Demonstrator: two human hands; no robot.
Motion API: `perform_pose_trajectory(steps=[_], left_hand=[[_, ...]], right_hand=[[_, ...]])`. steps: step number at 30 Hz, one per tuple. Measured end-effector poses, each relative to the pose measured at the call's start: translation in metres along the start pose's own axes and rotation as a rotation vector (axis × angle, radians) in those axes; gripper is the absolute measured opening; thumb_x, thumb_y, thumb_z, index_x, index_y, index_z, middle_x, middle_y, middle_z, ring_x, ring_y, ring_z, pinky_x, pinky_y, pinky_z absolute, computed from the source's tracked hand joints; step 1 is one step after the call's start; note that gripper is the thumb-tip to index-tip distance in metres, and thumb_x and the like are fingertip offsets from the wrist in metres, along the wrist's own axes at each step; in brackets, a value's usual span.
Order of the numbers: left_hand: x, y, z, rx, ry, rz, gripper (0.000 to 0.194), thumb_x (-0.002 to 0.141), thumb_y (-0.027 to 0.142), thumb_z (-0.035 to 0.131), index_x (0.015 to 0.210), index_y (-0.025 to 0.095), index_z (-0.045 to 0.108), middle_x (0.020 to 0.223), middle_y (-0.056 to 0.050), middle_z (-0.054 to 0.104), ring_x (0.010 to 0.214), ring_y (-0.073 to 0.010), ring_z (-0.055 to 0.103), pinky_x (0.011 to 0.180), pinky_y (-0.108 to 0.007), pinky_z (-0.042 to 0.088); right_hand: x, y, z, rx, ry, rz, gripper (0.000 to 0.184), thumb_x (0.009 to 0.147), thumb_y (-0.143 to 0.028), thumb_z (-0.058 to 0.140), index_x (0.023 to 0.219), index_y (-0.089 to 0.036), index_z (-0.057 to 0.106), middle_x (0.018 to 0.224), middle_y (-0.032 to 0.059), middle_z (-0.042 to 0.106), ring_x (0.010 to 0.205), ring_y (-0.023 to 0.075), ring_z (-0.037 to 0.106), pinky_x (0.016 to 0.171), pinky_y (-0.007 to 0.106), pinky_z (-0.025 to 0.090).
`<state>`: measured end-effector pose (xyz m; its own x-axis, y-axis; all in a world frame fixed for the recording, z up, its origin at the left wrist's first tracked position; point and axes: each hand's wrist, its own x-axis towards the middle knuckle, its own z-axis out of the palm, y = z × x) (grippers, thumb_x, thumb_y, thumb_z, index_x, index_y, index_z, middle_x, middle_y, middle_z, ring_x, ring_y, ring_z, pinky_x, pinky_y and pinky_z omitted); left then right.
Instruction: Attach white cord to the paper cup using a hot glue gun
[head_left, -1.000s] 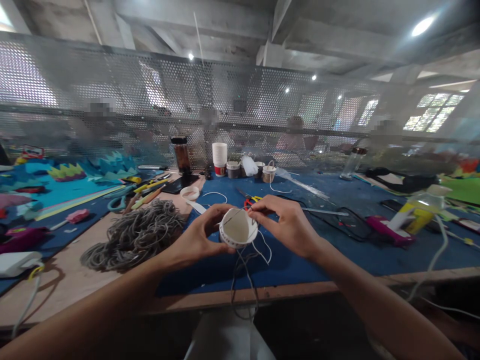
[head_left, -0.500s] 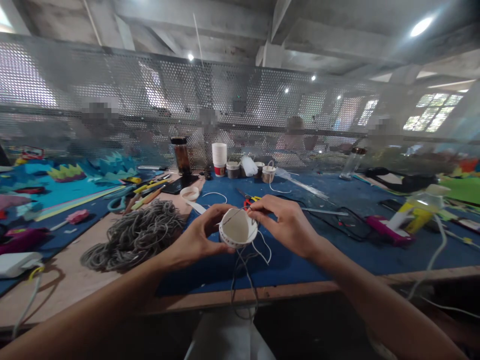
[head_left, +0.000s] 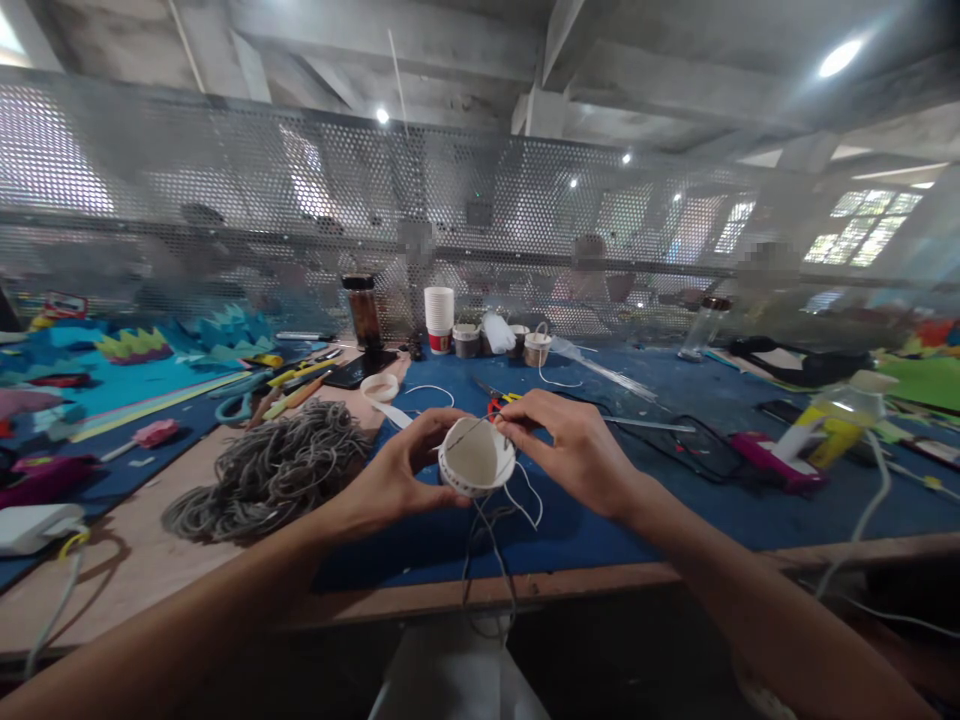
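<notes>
Between my two hands is a small white paper cup, its mouth tilted toward me. My left hand is closed round the cup's left side, thumb low and fingers at the rim. With its thumb and forefinger pinched together, my right hand grips a thin grey cord at the cup's right rim. The cord crosses the cup's mouth, and loops of it dangle below, over the table edge. A paler string lies to the right of the cup.
A heap of grey cord lies to the left. Behind stand stacked paper cups, a dark bottle and cord-wrapped cups. Red-handled pliers lie just beyond my hands. A purple glue gun and a spray-type bottle are at right.
</notes>
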<state>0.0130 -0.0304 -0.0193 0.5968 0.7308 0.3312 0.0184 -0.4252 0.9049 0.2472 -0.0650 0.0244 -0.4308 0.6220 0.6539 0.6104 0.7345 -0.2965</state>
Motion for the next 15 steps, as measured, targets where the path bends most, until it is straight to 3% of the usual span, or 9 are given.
perform_pose_trajectory(steps=[10, 15], left_hand=[[0.0008, 0.0008, 0.0008, -0.004, 0.004, 0.008, 0.071, 0.063, 0.021, 0.083, 0.125, 0.024, 0.048, 0.133, -0.011, 0.055, 0.119, -0.0277, 0.055, 0.104, -0.046, 0.04], [0.001, -0.0019, 0.0005, 0.002, 0.014, 0.013, 0.072, 0.063, 0.024, 0.084, 0.125, 0.023, 0.048, 0.133, -0.011, 0.056, 0.118, -0.0274, 0.056, 0.103, -0.045, 0.041]], right_hand=[[-0.0001, -0.0002, 0.0014, 0.01, 0.001, 0.011, 0.011, 0.093, -0.021, 0.055, 0.099, -0.018, 0.065, 0.089, 0.0031, 0.066, 0.079, 0.0137, 0.061, 0.075, 0.027, 0.047], [-0.0006, -0.0011, 0.0042, 0.036, 0.014, 0.054, 0.022, 0.091, -0.02, 0.058, 0.113, -0.021, 0.058, 0.097, 0.0027, 0.066, 0.082, 0.0137, 0.062, 0.075, 0.026, 0.049]])
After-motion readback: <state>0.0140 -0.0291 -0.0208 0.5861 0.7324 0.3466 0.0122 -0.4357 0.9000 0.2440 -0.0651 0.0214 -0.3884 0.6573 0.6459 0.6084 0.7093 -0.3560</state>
